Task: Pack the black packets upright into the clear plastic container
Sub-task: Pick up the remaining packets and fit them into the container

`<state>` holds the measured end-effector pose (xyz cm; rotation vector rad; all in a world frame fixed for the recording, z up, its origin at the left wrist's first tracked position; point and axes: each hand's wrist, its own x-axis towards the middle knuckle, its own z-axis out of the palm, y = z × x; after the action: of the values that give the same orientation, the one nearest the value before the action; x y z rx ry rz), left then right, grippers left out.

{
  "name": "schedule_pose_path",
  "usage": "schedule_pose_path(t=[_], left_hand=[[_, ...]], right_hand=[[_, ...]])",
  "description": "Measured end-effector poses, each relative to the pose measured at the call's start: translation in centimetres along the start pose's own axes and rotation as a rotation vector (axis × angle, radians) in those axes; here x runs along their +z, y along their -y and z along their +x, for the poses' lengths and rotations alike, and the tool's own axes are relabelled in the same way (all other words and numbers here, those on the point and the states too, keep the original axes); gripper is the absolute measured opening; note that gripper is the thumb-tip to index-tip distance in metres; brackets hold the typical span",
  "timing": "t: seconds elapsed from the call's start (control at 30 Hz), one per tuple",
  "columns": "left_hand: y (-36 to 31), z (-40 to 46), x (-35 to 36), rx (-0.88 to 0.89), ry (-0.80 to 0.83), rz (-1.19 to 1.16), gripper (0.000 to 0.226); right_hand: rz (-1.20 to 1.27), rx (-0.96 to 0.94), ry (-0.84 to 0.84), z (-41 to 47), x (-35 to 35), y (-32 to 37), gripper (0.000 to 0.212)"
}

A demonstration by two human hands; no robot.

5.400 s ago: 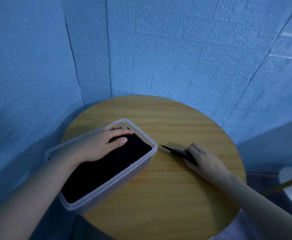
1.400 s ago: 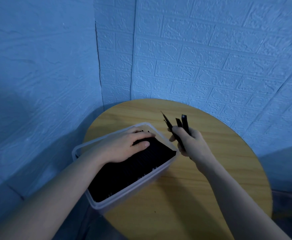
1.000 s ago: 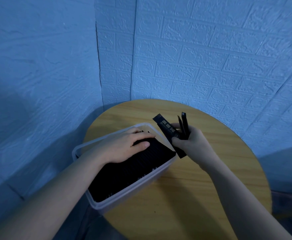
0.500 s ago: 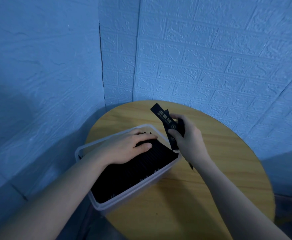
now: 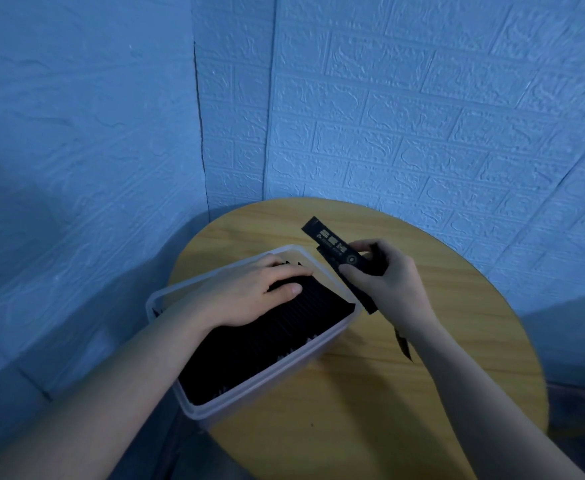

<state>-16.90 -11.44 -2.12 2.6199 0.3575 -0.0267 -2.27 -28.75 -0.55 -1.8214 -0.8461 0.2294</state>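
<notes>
Black stick packets (image 5: 337,253) pinched in right hand (image 5: 384,275) — likely light, floppy, slick; grip mid-length. Left hand (image 5: 246,292) flat on packed row (image 5: 284,327) — container (image 5: 249,386).

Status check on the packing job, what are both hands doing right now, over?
Left hand flat on packed black packets in clear plastic container. Right hand grips loose black packets beside its far end. Path clear.

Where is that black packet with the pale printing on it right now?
The printed packet is in the air, pinched in the right hand, tilted just beyond the far right corner of the clear container, above the round wooden table.
</notes>
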Motion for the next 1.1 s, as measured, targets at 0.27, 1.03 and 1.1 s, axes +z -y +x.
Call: schedule_pose_path(t=[0.27, 1.03, 1.1], left_hand=[[0.0, 0.1, 0.1, 0.009, -0.019, 0.021, 0.048], [-0.2, 0.1, 0.0, 0.006, -0.019, 0.037, 0.046], [-0.2, 0.0, 0.0, 0.008, -0.021, 0.039, 0.047]], right_hand=[[-0.266, -0.087, -0.023, 0.0, 0.3, 0.4, 0.012], [-0.329, -0.103, -0.130, -0.2, 2.5, -0.1, 0.011], [-0.319, -0.128, -0.112, -0.6, 2.3, -0.2, 0.010]])
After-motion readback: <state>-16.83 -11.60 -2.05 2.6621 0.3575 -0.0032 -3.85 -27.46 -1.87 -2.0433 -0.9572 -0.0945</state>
